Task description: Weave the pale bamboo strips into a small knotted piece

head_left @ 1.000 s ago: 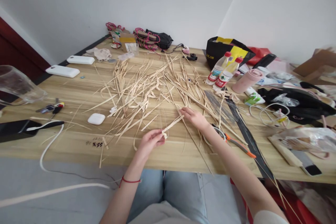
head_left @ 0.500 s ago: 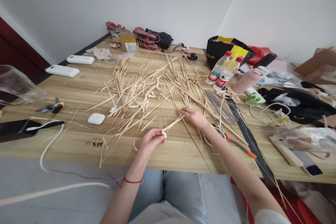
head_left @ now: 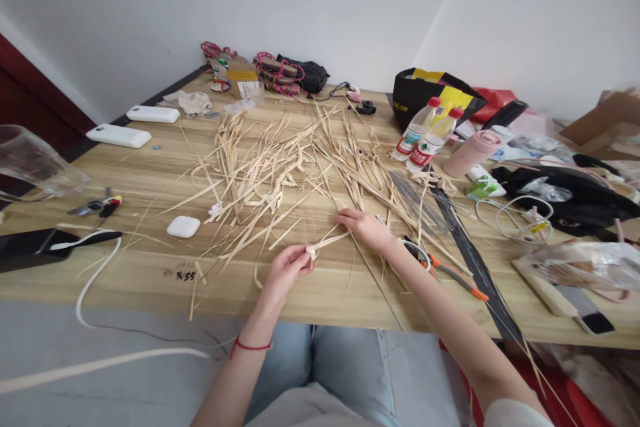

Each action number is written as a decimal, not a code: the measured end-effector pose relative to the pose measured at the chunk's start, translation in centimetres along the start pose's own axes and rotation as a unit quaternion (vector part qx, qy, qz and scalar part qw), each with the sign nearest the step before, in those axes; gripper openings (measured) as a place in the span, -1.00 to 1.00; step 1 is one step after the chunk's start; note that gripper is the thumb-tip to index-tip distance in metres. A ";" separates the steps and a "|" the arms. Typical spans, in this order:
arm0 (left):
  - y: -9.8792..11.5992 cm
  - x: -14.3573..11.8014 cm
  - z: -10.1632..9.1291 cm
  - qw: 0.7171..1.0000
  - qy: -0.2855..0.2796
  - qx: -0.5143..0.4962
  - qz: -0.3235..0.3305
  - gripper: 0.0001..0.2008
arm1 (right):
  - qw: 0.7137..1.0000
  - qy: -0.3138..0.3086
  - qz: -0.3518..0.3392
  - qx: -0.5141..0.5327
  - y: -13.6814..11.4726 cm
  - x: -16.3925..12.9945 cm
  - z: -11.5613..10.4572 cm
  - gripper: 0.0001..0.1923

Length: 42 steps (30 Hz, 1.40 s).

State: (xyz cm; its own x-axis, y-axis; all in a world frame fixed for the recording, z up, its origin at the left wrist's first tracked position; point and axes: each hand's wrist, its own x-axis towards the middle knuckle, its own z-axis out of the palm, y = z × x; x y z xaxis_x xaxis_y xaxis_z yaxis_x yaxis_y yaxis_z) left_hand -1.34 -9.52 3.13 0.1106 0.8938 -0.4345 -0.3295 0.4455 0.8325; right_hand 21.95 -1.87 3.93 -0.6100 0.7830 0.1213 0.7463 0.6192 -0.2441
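Observation:
My left hand (head_left: 293, 263) pinches a small folded knot of pale straw strips (head_left: 311, 253) above the table's front part. From that knot a flat straw strip (head_left: 333, 240) runs to the right, to my right hand (head_left: 367, 228), whose fingers are bent together over its far end. The fingertips' exact grip there is partly hidden. Two thin strands stand up from the knot. Behind both hands lies a wide, loose heap of straw strips (head_left: 230, 153), with a braided straw piece (head_left: 285, 180) among them.
Orange-handled pliers (head_left: 463, 280) lie right of my right forearm. Two bottles (head_left: 417, 133) and a pink tumbler (head_left: 473, 153) stand at the back right. A white earbud case (head_left: 183, 227), keys (head_left: 97, 205) and a clear plastic container (head_left: 40, 160) are on the left.
My right hand has shifted slightly left and down, its fingers closer together. The knot in my left hand has turned a little.

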 end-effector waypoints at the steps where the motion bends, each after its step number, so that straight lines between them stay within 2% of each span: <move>1: 0.0 0.0 0.0 1.000 -0.002 0.001 0.000 -0.64 | 1.000 0.000 -0.012 0.000 -0.4 0.1 0.0 -0.58; 9: 0.1 0.0 -0.4 1.000 -0.030 0.005 -0.006 -0.60 | 0.995 -0.014 -0.084 -0.059 -2.5 0.9 0.3 -0.68; 15: -0.2 0.3 -0.6 1.000 -0.030 0.004 -0.002 -0.61 | 0.994 -0.014 -0.080 -0.074 -3.7 0.8 0.9 -0.76; 23: -0.7 0.7 -0.7 1.000 -0.014 -0.006 0.000 -0.64 | 0.992 -0.047 -0.093 -0.070 -6.7 0.6 -0.3 -0.86; 28: -0.5 0.5 -0.5 1.000 -0.006 -0.016 -0.008 -0.67 | 0.997 -0.036 -0.057 -0.024 -7.4 0.6 -0.5 -0.87; 34: -0.7 0.5 -0.3 1.000 0.006 -0.024 0.008 -0.68 | 0.990 -0.033 -0.054 0.126 -7.8 0.7 -0.8 -0.82; 38: -0.8 0.5 0.0 1.000 0.023 0.000 0.019 -0.68 | 0.983 -0.004 -0.012 0.186 -7.9 1.0 -0.5 -0.85; 42: -1.1 0.6 0.3 0.999 0.029 0.019 0.038 -0.68 | 0.972 -0.002 0.039 0.232 -7.6 1.4 0.2 -0.88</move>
State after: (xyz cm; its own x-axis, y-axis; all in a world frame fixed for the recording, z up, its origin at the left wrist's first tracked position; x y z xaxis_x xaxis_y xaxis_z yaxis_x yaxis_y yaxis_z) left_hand -0.59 -9.49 2.09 0.0311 0.9209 -0.3886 -0.2997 0.3795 0.8753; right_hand 15.33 -5.47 5.82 -0.5588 0.8253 0.0808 0.5903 0.4643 -0.6603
